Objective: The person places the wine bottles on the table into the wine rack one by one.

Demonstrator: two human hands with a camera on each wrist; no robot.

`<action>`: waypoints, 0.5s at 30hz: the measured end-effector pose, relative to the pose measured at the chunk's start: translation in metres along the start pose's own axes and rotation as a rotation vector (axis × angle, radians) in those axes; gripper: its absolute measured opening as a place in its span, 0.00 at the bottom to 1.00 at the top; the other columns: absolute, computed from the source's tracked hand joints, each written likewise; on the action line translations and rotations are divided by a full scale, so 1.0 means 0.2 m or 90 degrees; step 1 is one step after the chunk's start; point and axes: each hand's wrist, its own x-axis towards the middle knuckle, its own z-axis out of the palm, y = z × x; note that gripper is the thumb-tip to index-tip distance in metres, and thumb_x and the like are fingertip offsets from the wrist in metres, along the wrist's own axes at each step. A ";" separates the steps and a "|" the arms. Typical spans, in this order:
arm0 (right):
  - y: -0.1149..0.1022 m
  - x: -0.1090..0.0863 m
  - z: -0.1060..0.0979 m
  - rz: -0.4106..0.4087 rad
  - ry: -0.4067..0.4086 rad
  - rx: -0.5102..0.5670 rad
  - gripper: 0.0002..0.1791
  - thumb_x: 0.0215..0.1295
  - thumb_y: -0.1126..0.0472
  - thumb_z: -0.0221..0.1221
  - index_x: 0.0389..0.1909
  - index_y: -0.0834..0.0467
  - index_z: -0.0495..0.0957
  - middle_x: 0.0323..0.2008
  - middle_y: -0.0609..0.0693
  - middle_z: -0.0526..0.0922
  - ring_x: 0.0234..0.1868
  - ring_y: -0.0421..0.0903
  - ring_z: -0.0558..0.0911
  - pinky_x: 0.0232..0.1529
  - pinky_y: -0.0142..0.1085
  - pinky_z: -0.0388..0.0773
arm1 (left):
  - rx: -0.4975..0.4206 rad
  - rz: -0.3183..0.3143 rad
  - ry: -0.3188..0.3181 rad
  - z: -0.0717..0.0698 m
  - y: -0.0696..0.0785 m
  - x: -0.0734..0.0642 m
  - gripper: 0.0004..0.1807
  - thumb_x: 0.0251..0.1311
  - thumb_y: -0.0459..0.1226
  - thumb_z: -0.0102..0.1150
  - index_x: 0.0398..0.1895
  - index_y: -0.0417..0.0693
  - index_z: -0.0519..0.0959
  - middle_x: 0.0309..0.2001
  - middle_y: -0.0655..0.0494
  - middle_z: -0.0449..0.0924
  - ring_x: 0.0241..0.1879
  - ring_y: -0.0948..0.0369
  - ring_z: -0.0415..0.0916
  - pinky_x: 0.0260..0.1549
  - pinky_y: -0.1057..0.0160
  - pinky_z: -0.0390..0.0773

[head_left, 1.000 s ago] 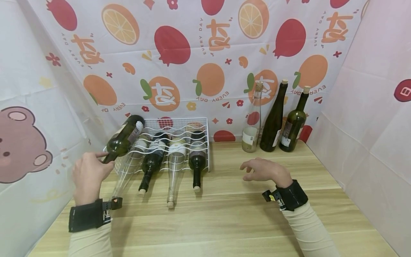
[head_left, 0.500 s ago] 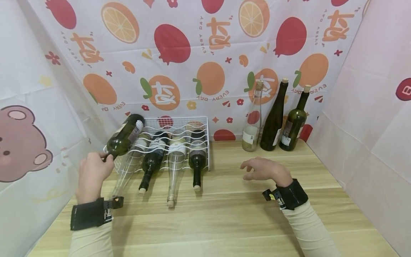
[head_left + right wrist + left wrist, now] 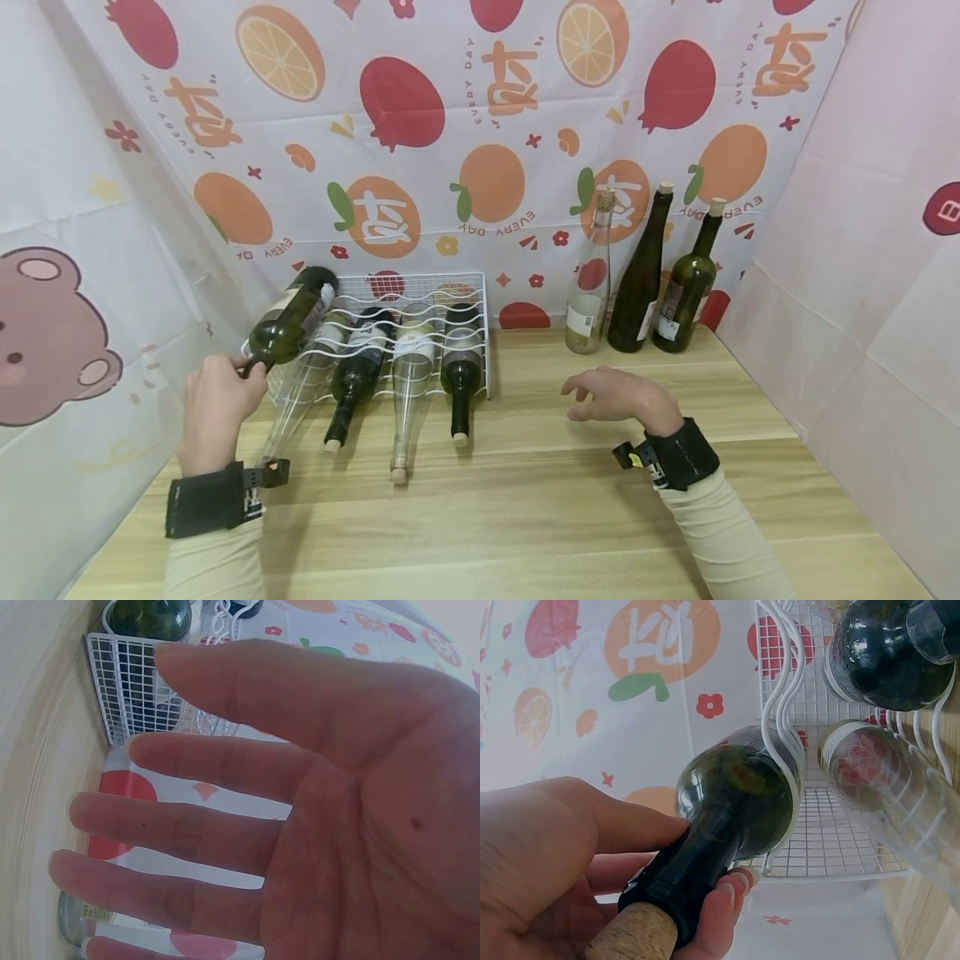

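Note:
My left hand [image 3: 221, 408] grips the neck of a dark green wine bottle [image 3: 281, 329] at the left end of a white wire wine rack [image 3: 487, 333]. In the left wrist view, thumb and fingers wrap the bottle's neck [image 3: 697, 862], and its cork [image 3: 634, 934] sticks out below them. The bottle slants, base up and away, beside the rack's wavy wires. Two clear bottles and two dark ones lie in the rack, among them a clear bottle [image 3: 300, 400] just right of the held one. My right hand [image 3: 618, 396] hovers over the table, fingers spread, holding nothing.
At the back right stand a corked clear bottle [image 3: 585, 321], a tall dark bottle [image 3: 637, 292] and a green bottle [image 3: 686, 292]. Fruit-printed cloth [image 3: 405, 108] hangs behind the wooden table [image 3: 525, 508]. More cloth hangs at both sides.
My left hand has shifted slightly right and the held bottle's neck has dipped a little lower toward the rack. My right hand has stayed in place.

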 end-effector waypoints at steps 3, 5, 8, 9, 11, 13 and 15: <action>0.00 0.00 0.00 0.000 0.000 0.001 0.22 0.66 0.53 0.63 0.59 0.53 0.77 0.53 0.57 0.82 0.48 0.49 0.82 0.49 0.48 0.78 | 0.000 0.002 0.007 0.00 0.00 0.00 0.19 0.64 0.39 0.52 0.41 0.28 0.82 0.29 0.34 0.79 0.26 0.45 0.70 0.19 0.59 0.61; 0.00 0.00 0.00 -0.001 0.000 0.002 0.22 0.66 0.53 0.62 0.59 0.53 0.77 0.53 0.57 0.82 0.48 0.49 0.82 0.49 0.48 0.78 | -0.001 0.005 0.013 0.00 0.00 0.00 0.18 0.63 0.39 0.53 0.40 0.28 0.82 0.28 0.35 0.79 0.26 0.45 0.70 0.19 0.59 0.61; 0.00 0.00 0.00 0.000 0.001 0.002 0.21 0.66 0.53 0.62 0.59 0.53 0.77 0.54 0.57 0.82 0.48 0.49 0.82 0.49 0.48 0.78 | -0.002 0.007 0.020 0.00 0.00 0.00 0.18 0.62 0.38 0.54 0.41 0.28 0.82 0.30 0.33 0.80 0.26 0.44 0.71 0.20 0.59 0.62; 0.00 0.00 0.00 0.000 0.001 0.002 0.21 0.67 0.53 0.62 0.59 0.53 0.77 0.54 0.57 0.82 0.48 0.49 0.82 0.49 0.48 0.78 | -0.002 0.008 0.022 0.00 -0.01 0.00 0.19 0.62 0.38 0.55 0.42 0.28 0.82 0.31 0.32 0.80 0.27 0.44 0.71 0.20 0.59 0.62; 0.00 0.00 0.00 0.002 0.001 0.002 0.21 0.66 0.53 0.62 0.59 0.52 0.77 0.53 0.56 0.82 0.48 0.49 0.82 0.49 0.48 0.78 | -0.003 0.008 0.023 0.01 -0.01 0.00 0.19 0.61 0.38 0.55 0.44 0.27 0.82 0.34 0.30 0.81 0.28 0.43 0.72 0.21 0.59 0.62; 0.00 0.00 0.00 0.003 0.001 0.002 0.21 0.66 0.53 0.62 0.59 0.52 0.77 0.52 0.55 0.82 0.48 0.48 0.82 0.49 0.47 0.78 | -0.002 0.008 0.026 0.01 0.00 0.00 0.20 0.61 0.38 0.56 0.46 0.27 0.81 0.36 0.29 0.81 0.29 0.42 0.72 0.21 0.58 0.63; 0.00 0.00 0.00 0.003 0.001 0.000 0.21 0.66 0.53 0.63 0.59 0.52 0.78 0.52 0.54 0.82 0.48 0.48 0.82 0.48 0.47 0.78 | -0.001 0.005 0.026 0.01 0.00 -0.01 0.20 0.61 0.38 0.56 0.47 0.27 0.81 0.38 0.28 0.81 0.30 0.41 0.73 0.22 0.57 0.63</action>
